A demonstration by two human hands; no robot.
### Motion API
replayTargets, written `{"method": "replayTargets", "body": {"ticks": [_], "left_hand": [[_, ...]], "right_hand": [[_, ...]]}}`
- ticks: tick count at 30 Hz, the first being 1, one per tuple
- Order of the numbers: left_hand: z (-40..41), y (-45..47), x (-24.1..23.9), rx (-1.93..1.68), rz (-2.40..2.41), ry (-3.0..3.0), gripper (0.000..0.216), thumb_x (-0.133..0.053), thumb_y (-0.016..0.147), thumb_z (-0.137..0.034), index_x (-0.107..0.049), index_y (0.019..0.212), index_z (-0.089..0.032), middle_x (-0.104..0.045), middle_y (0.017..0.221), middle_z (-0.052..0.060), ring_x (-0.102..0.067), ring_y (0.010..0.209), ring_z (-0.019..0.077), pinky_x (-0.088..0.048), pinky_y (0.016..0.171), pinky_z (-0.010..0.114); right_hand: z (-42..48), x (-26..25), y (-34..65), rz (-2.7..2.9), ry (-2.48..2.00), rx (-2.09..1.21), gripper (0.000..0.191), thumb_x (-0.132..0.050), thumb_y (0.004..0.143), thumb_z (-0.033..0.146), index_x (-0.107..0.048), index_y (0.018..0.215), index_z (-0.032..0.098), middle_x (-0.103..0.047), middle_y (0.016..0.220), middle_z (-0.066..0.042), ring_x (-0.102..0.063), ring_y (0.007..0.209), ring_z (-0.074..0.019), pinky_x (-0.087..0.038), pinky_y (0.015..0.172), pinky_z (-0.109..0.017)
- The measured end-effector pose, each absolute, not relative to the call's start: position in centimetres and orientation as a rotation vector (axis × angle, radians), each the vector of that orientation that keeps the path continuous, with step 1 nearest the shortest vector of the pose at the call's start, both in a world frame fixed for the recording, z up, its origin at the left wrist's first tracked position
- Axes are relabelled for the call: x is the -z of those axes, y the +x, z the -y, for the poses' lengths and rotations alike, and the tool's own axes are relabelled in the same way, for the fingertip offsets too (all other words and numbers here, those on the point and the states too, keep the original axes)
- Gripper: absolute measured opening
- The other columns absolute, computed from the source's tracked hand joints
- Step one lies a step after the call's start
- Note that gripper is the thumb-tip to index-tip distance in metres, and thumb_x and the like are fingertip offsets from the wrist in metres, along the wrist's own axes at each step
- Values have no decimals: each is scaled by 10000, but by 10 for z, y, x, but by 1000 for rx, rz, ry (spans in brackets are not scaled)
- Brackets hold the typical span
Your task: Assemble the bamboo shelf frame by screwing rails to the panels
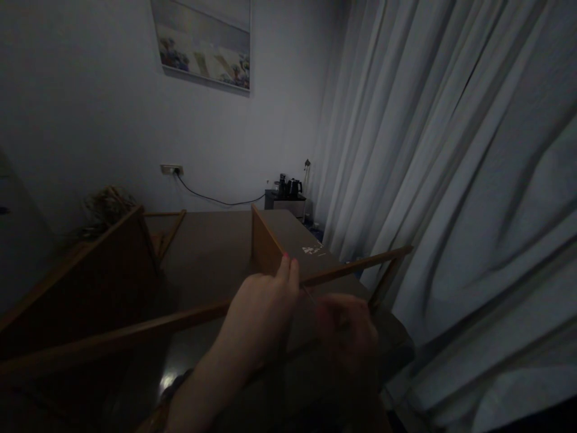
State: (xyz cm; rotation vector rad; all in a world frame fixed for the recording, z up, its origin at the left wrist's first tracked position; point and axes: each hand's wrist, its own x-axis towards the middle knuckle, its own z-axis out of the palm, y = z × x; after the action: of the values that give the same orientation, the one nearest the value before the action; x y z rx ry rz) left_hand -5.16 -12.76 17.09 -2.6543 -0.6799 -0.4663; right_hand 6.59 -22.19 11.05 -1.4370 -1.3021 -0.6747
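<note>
A wooden frame lies across the table, with a long rail (360,264) running from lower left to right and an upright panel (265,240) meeting it near the middle. My left hand (264,304) grips the frame where panel and rail meet, two fingertips resting over the top edge. Close by on the right, my right hand (347,331) is curled and partly blurred. From its fingers a thin rod-like tool (309,293) points at the rail beside my left hand; its handle is hidden. A larger wooden panel (90,270) stands at the left end of the frame.
Small pale pieces (312,249) lie scattered on the brown table (207,234). White curtains (406,150) hang along the right side. Behind the table, a low cabinet (291,207) carries a black kettle (294,187). Dried plants (110,204) are at the far left.
</note>
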Motion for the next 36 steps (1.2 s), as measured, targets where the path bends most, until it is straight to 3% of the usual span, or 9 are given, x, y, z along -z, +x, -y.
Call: {"method": "replayTargets", "body": {"ticks": [4,12,19,26,32,36], "left_hand": [[128,-51,-171,485,680,-2672,464,-542,891,-234,-510,1322,-65,-532,1369,175,-716,688,196,-575,551,300],[129,-51,-176,416,730,-2700,439,-524,901,-204,-509,1326,-93,-509,1391,170,-720,724,193,-561,558,282],[129,-51,-174,444,715,-2681,467,-542,877,-189,-499,1327,-69,-506,1399,170,-716,716,192,-563,556,287],[129,-51,-175,480,710,-2664,438,-536,895,-199,-521,1310,-62,-539,1366,159,-721,707,215,-586,550,320],[130,-52,-173,508,683,-2652,434,-550,894,-218,-533,1299,-59,-564,1342,167,-717,671,207,-583,528,316],[128,-50,-169,542,685,-2626,435,-556,893,-232,-541,1293,-60,-567,1339,153,-711,643,197,-583,513,310]], "right_hand": [[228,-117,74,1506,-1303,826,93,-573,923,305,-600,968,227,-638,669,48,-558,630,-116,-429,668,-273],[238,-116,89,1624,-1405,854,132,-556,925,331,-659,1005,313,-663,954,-3,-542,899,-170,-414,803,-331],[223,-112,83,1569,-1288,901,143,-503,956,387,-592,940,276,-659,886,3,-547,837,-156,-407,771,-328],[210,-113,69,1399,-1191,968,162,-519,945,229,-530,784,222,-602,639,30,-489,620,-126,-353,652,-302],[209,-109,64,1183,-1343,692,238,-466,937,219,-529,707,218,-538,615,41,-484,611,-125,-362,633,-289],[210,-107,68,1173,-1323,732,163,-475,926,219,-573,796,222,-565,663,39,-505,644,-129,-366,658,-299]]}}
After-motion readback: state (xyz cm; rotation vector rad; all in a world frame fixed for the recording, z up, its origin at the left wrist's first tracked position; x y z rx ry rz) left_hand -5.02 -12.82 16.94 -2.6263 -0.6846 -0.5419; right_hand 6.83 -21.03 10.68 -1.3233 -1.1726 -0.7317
